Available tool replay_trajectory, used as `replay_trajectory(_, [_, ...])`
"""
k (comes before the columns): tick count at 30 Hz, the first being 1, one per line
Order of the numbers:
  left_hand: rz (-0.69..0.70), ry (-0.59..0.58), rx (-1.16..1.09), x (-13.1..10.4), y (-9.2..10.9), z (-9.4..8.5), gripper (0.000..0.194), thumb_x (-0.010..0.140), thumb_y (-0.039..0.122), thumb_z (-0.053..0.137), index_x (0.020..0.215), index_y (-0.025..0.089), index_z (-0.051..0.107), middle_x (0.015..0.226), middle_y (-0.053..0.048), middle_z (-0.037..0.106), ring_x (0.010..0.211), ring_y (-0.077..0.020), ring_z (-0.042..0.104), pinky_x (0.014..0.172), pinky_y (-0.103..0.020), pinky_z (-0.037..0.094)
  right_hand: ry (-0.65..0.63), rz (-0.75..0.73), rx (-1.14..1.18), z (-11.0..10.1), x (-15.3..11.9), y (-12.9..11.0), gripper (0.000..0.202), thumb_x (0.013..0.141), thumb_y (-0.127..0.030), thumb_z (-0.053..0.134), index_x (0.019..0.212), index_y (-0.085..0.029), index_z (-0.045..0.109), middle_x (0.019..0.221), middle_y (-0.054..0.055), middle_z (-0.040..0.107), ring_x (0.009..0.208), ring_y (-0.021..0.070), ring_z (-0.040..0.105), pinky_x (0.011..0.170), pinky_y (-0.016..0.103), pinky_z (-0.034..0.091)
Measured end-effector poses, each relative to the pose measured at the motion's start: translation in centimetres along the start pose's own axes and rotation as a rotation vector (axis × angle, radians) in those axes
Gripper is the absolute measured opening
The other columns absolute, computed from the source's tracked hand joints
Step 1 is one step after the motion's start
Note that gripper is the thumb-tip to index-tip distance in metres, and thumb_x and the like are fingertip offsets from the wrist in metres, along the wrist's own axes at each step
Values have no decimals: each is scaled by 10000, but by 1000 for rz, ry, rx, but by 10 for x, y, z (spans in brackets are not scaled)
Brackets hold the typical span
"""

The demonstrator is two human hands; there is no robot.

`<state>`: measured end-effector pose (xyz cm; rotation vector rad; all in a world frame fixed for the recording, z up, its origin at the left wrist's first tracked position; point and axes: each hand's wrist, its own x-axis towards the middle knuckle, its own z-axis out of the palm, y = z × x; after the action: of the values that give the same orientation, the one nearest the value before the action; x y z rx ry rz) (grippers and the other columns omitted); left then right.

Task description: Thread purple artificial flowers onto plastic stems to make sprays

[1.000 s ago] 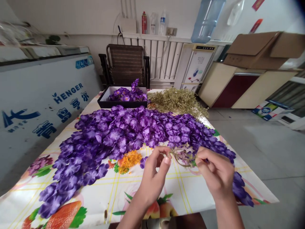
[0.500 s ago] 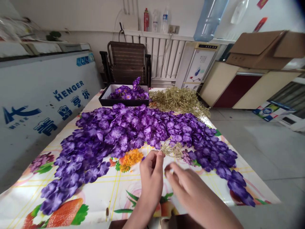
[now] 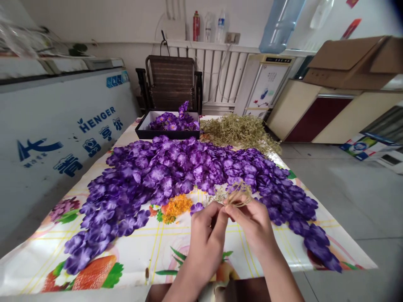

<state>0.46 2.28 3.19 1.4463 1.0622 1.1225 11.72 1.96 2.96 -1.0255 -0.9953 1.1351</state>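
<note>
My left hand [image 3: 208,235] and my right hand [image 3: 253,222] meet over the near middle of the table. Between their fingertips is a thin yellowish-green stem sprig [image 3: 239,196], its strands rising above my right fingers. My left fingers are pinched together at its base. Beyond my hands, purple petals [image 3: 166,167] form a wide arc. Just left of my hands lie a small heap of orange-yellow bits [image 3: 177,207] and a single purple petal [image 3: 197,208].
A black box [image 3: 168,134] of finished purple flowers stands at the table's far edge, beside a pile of green stems [image 3: 241,129]. Behind it is a folding chair [image 3: 171,79]. A white freezer [image 3: 69,138] stands left, a cabinet with a cardboard box [image 3: 349,63] right.
My right hand has moved up and closed on the sprig beside my left fingertips. The sprig now leans right, over my right fingers. The view has shifted slightly.
</note>
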Motion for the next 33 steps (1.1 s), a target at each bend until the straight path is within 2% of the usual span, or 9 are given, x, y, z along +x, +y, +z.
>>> replay_trajectory(7, [118,-140,21,-9,12,-8,305,948,271,469,687,155,575,641,19,546,614,-103,489,594,-215,350,-34,139,285,5,-10,-10,163,772,-308,726,701,-177,661,588,-39,471,541,81,401,498,186,335])
replay_trajectory(13, [114,-218,-27,-18,19,-12,284,960,293,460,739,162,580,722,-6,592,710,-131,556,696,-237,400,-73,217,419,5,-13,-23,178,713,-299,772,634,-172,676,543,-25,494,501,72,386,469,180,316])
replay_trajectory(20, [191,-292,-48,-22,27,-14,238,955,223,469,771,169,610,704,5,601,719,-120,583,677,-202,420,-36,332,470,4,-15,-32,195,607,-286,830,581,-171,674,552,-10,540,480,62,403,422,167,266])
replay_trajectory(25, [257,-363,8,-22,25,-12,194,939,160,469,882,136,653,849,-58,689,795,-141,620,734,-212,446,-44,329,469,-1,-14,-30,252,634,-310,808,524,-174,626,491,-31,476,434,49,294,398,182,209])
replay_trajectory(29, [219,-345,-36,-20,22,-11,219,950,205,468,878,138,663,845,-67,698,794,-153,630,739,-231,464,-66,324,442,-2,-15,-30,250,658,-329,797,545,-176,635,512,-29,482,441,53,300,401,182,241])
replay_trajectory(33, [120,-317,-111,-19,19,-11,237,958,265,472,868,153,660,830,-58,680,815,-161,618,750,-249,466,24,316,472,6,-15,-31,263,661,-335,804,562,-178,617,518,-43,460,450,52,304,405,165,271])
